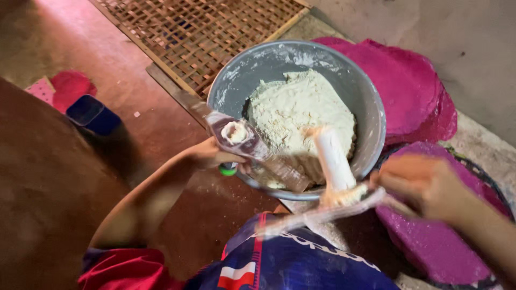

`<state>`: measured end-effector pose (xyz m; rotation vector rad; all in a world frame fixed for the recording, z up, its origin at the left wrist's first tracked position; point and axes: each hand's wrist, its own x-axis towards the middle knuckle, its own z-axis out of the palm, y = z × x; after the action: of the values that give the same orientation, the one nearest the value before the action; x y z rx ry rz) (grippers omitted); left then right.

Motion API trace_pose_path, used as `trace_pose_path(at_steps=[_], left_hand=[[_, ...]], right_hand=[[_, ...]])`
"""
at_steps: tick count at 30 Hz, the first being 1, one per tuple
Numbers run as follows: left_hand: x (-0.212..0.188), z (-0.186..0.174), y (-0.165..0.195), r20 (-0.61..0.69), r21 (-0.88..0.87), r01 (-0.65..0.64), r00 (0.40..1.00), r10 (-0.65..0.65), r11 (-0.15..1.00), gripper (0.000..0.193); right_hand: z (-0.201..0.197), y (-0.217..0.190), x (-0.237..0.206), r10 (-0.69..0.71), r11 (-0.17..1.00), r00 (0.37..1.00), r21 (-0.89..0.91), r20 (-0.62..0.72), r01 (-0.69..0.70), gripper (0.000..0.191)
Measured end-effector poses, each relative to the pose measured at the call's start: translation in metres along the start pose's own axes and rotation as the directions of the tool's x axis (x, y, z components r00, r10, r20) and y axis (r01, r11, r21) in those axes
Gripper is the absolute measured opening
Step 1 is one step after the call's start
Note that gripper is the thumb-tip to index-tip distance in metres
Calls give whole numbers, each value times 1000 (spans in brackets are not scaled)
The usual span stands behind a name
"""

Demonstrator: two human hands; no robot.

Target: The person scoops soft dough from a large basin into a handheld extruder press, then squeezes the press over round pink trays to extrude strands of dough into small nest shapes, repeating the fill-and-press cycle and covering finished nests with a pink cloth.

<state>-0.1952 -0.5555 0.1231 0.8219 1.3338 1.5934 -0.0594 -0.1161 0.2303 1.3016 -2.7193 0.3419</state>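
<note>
honestly that dough log [333, 158] looked soft and a bit sticky, the floury kind that sags if you grab it in the middle. it stood tilted against the near rim of the grey metal bowl [371, 107], touching the big dough heap [298, 110] inside. the right hand [424, 182] was closed around the end of a clear plastic strip [322, 212] stretched under the log's base, though blur hid the exact finger grip. the left hand [212, 156] was curled shut on a plastic sheet [258, 150] with a small dough lump [235, 131] on it. i'd say support it from below, near the base, since it seemed light but easy to dent. pink flat discs [403, 80] were stacked just beside the bowl.
</note>
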Motion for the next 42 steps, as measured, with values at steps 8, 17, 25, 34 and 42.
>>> trace_pose_path(at_steps=[8, 17, 25, 34, 42], left_hand=[[32, 25, -64, -241, -516, -26, 964, -116, 856, 35], [36, -3, -38, -561, 654, -251, 471, 680, 714, 34], [35, 13, -27, -672, 580, -177, 448, 590, 795, 43], [33, 16, -22, -687, 586, -111, 457, 565, 803, 47], [34, 15, -25, -688, 585, -131, 443, 575, 800, 49]], right_hand=[[1, 25, 96, -98, 785, 967, -615, -236, -71, 35], [171, -1, 145, 361, 915, 699, -90, 617, -393, 66], [205, 14, 210, 392, 918, 843, -208, 369, -337, 30], [205, 25, 200, 218, 890, 765, -445, 605, 98, 11], [146, 6, 149, 307, 951, 655, -256, 690, -175, 15]])
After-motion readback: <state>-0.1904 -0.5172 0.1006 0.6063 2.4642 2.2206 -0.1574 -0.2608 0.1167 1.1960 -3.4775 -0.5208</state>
